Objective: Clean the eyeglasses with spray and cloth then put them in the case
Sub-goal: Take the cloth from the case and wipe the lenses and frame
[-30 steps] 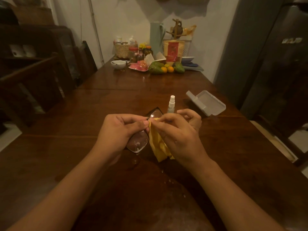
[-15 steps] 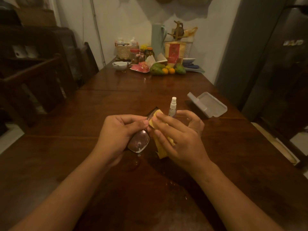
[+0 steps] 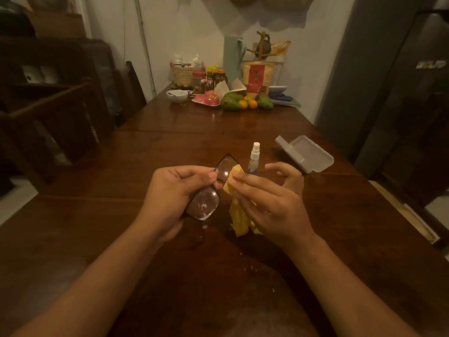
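Note:
My left hand point(image 3: 175, 195) grips the dark-framed eyeglasses point(image 3: 205, 204) at the bridge, above the wooden table. The near lens carries white wet spots; the far lens points away from me. My right hand point(image 3: 269, 203) pinches a yellow cloth point(image 3: 239, 215) against the edge of the far lens, and the rest of the cloth hangs down to the table. A small spray bottle point(image 3: 254, 156) with a white nozzle stands upright just behind my right fingers. The grey glasses case point(image 3: 307, 154) lies open to the right of the bottle.
Droplets dot the table point(image 3: 252, 267) near me. At the far end sit a white bowl point(image 3: 177, 95), a pink plate point(image 3: 206, 99), green and orange fruit point(image 3: 243, 102), jars, a basket and a tall pale jug point(image 3: 232, 57). Dark chairs stand at left, a fridge at right.
My right hand has slid the cloth up from the bridge toward the far lens and its fingers have spread. The left hand keeps its hold on the glasses.

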The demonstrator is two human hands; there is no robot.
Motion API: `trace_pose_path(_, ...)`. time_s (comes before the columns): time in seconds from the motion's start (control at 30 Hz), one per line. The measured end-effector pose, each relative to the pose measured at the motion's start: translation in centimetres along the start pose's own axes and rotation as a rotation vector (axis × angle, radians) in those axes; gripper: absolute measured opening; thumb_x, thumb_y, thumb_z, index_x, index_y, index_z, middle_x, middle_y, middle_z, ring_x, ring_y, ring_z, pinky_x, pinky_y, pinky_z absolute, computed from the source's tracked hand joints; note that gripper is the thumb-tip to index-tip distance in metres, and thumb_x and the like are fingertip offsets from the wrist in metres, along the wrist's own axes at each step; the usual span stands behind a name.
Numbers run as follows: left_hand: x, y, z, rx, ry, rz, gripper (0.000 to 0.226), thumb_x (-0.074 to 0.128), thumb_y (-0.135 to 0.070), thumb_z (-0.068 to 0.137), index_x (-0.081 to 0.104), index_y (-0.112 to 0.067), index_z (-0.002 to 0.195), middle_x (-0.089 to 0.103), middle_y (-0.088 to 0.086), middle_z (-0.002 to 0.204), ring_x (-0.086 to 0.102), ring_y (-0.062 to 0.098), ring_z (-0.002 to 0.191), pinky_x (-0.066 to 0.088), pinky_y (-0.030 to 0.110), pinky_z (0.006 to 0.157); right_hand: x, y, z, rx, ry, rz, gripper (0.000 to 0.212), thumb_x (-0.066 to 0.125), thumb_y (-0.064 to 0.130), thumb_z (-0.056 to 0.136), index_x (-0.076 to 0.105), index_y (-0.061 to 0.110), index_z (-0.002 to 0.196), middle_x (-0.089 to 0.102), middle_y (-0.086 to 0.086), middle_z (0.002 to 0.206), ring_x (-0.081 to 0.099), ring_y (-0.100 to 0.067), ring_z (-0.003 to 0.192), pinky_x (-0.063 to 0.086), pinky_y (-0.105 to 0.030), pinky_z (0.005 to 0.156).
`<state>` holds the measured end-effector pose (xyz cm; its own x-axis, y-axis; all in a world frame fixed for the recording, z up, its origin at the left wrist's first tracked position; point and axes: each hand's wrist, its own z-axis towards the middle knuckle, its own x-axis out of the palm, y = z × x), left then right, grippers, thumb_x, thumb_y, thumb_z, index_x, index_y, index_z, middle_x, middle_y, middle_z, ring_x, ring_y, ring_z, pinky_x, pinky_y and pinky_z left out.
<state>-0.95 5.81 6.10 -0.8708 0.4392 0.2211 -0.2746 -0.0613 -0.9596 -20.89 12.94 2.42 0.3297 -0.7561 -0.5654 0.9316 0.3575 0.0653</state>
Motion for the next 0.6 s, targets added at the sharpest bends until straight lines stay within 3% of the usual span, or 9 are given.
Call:
trace_pose_path(0.07, 0.0, 0.0, 0.0, 0.005, 0.005, -0.006, 0.018, 0.077, -0.014, 0.077, 0.077, 0.001, 0.087, 0.075, 0.019, 0.080, 0.072, 0.025, 0.074, 0.056, 0.029, 0.068, -0.2, -0.4, 0.0, 0.014, -0.019, -0.022, 0.028, 0.071, 0.030, 0.094, 0.073, 0.024, 0.122, 0.066, 0.011, 0.129, 0.055, -0.035, 0.123, 0.039, -0.053, 0.092)
trace_pose_path(0.33, 0.1, -0.2, -0.2, 0.008, 0.008, 0.006, 0.018, 0.077, -0.017, 0.074, 0.079, -0.003, 0.087, 0.076, 0.018, 0.082, 0.074, 0.023, 0.073, 0.057, 0.028, 0.063, -0.1, 0.7, 0.2, -0.022, 0.032, -0.027, 0.037, 0.061, 0.034, 0.096, 0.068, 0.022, 0.130, 0.063, 0.009, 0.135, 0.051, -0.034, 0.128, 0.032, -0.042, 0.099)
trace_pose_path(0.6, 0.5, 0.1, -0.4, 0.011, 0.052, 0.108, 0.012, 0.075, -0.013, 0.081, 0.080, -0.007, 0.090, 0.076, 0.019, 0.083, 0.073, 0.025, 0.075, 0.058, 0.029, 0.067, 0.0, 0.8, 0.7, 0.170, 0.050, -0.067, 0.056, 0.054, 0.042, 0.091, 0.058, 0.020, 0.142, 0.057, 0.006, 0.142, 0.029, -0.027, 0.141, 0.028, -0.043, 0.102)
